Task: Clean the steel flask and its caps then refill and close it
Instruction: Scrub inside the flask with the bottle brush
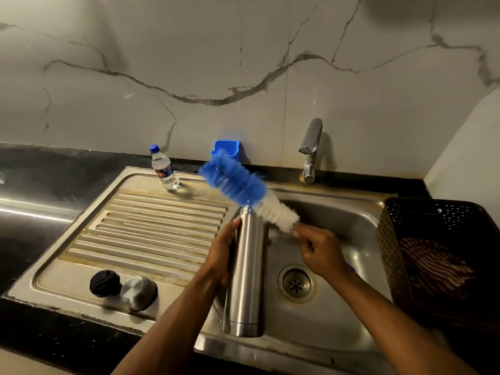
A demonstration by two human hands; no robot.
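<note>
My left hand [220, 253] grips the tall steel flask [247, 269] around its upper body and holds it upright over the sink basin [338, 220], mouth uncovered. My right hand [320, 251] holds the handle of a bottle brush [247, 189] with blue and white bristles. The brush lies slanted just above and behind the flask's mouth, outside the flask. On the draining board [151, 226] at the front left sit a black inner cap [105, 283] and a steel outer cap [139, 293], side by side.
A small plastic water bottle [164, 169] with a blue lid stands at the back of the draining board. A blue holder [226, 149] hangs on the marble wall, and the tap [311, 150] stands behind the basin. A dark perforated basket [433, 253] holding cloth sits at right.
</note>
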